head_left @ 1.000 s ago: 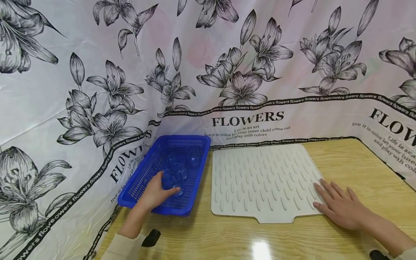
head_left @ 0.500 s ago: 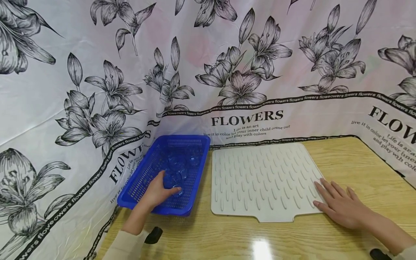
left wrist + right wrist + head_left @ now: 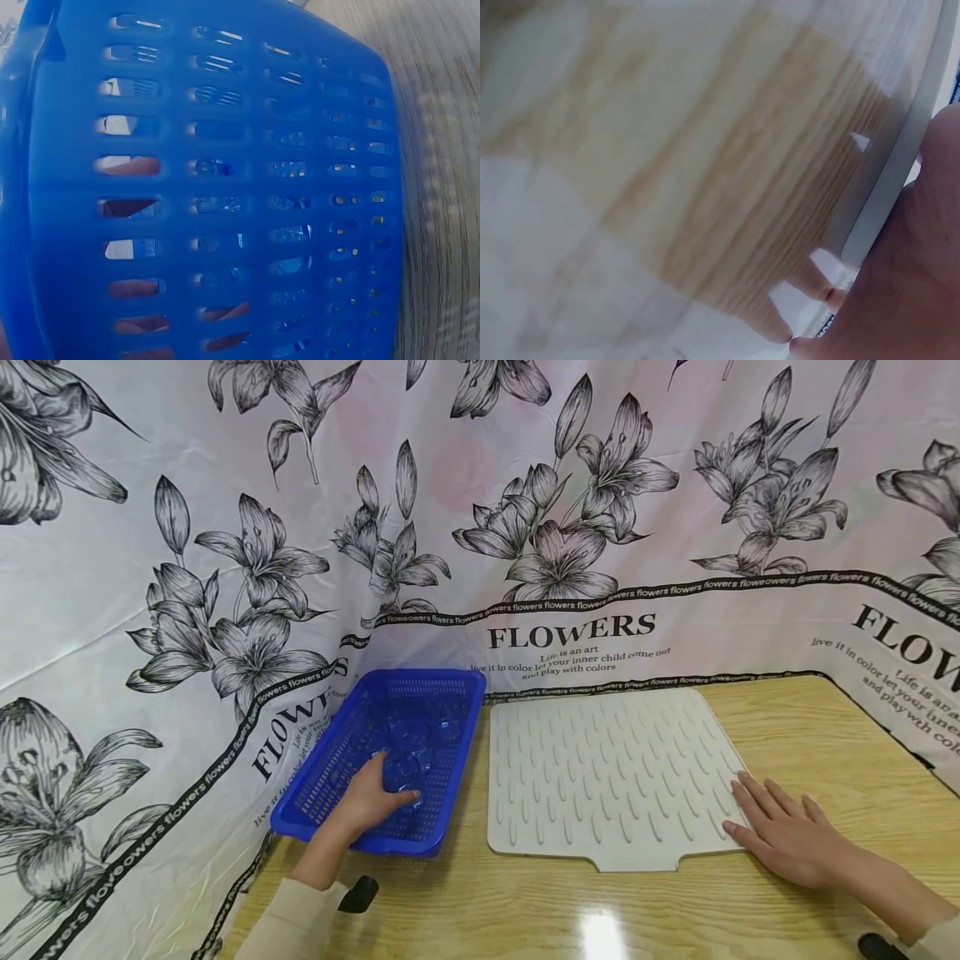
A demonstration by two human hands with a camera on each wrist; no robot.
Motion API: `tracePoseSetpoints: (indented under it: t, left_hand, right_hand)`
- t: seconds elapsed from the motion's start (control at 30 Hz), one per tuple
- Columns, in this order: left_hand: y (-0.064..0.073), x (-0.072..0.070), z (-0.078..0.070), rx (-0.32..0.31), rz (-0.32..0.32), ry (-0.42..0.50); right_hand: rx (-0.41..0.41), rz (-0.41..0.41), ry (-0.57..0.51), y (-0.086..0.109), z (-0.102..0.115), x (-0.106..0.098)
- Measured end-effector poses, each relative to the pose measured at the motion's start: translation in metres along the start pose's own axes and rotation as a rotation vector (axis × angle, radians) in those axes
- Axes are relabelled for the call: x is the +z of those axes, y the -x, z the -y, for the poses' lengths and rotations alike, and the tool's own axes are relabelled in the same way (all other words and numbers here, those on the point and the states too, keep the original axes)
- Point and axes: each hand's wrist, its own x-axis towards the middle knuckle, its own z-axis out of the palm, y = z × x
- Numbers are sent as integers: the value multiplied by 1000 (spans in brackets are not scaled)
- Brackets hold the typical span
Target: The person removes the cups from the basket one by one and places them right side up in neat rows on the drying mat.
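Note:
A blue slotted basket [image 3: 461, 752] on the left holds several clear, rounded pieces [image 3: 416, 760] that look like glass or plastic. My left hand [image 3: 367, 802] reaches inside over its near left part, thumb and index finger spread around clear pieces. The other fingertips are hidden, and I cannot tell whether they grip one. In the left wrist view, the basket wall [image 3: 67, 225] fills most of the picture, with bits of fingers showing through slots. My right hand [image 3: 787, 835] lies flat with fingers extended, fingertips at the right edge of a white ridged mat [image 3: 600, 777].
Mat and basket stand side by side on a wood-grain table [image 3: 480, 910]. A floral-printed cloth [image 3: 585, 660] hangs behind them and along the left side. The mat has a short tab [image 3: 636, 863] at its near edge.
My left hand has shifted slightly right and deeper into the basket. The clear pieces, the mat and my right hand stay nearly the same.

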Motion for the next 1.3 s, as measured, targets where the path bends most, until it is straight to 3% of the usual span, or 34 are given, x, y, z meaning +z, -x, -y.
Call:
tracePoseSetpoints:
  t: [0.37,0.83,1.3]
  left_hand:
    - [-3,0,-2,-29,47,85]
    - [-13,-6,0,10,55,157]
    - [-5,0,6,63,69,240]
  right_hand:
    - [4,4,-31,1,-5,2]
    - [5,-6,-31,-4,-4,1]
    - [-2,-13,-19,-1,-4,7]
